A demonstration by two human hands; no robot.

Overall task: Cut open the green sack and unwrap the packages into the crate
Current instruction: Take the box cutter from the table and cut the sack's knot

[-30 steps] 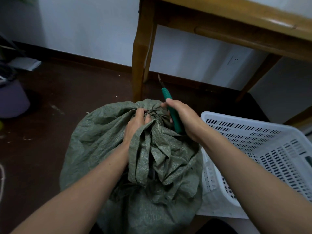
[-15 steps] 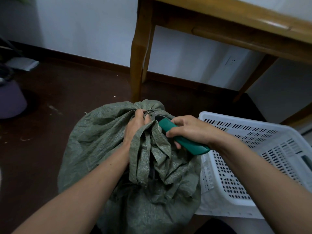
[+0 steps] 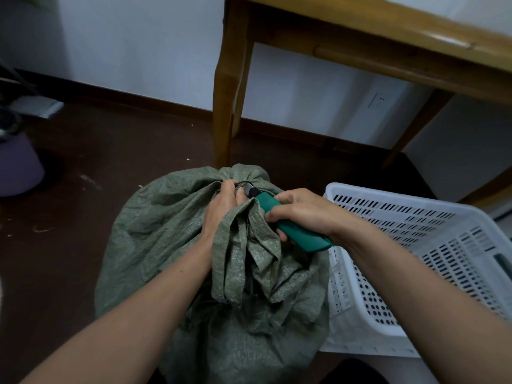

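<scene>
A full green woven sack (image 3: pixel 155 245) stands on the dark floor in front of me, its mouth bunched and tied at the top. My left hand (image 3: pixel 221 209) grips the gathered neck of the sack just below the tie. My right hand (image 3: pixel 299 212) holds a green utility knife (image 3: pixel 296 231), its blade end pointing left into the tie beside my left fingers. A white perforated plastic crate (image 3: pixel 432 245) sits tilted against the sack's right side; what I see of its inside holds nothing. The packages are hidden inside the sack.
A wooden table stands behind the sack, one leg (image 3: pixel 227 106) just beyond its top and a slanted leg (image 3: pixel 415 126) at the right. A purple tub (image 3: pixel 16 167) sits at the far left. The white wall has a socket (image 3: pixel 378 101).
My right hand swung the knife down from pointing up behind the sack to lying level, blade end at the tie. My left hand kept its grip on the neck.
</scene>
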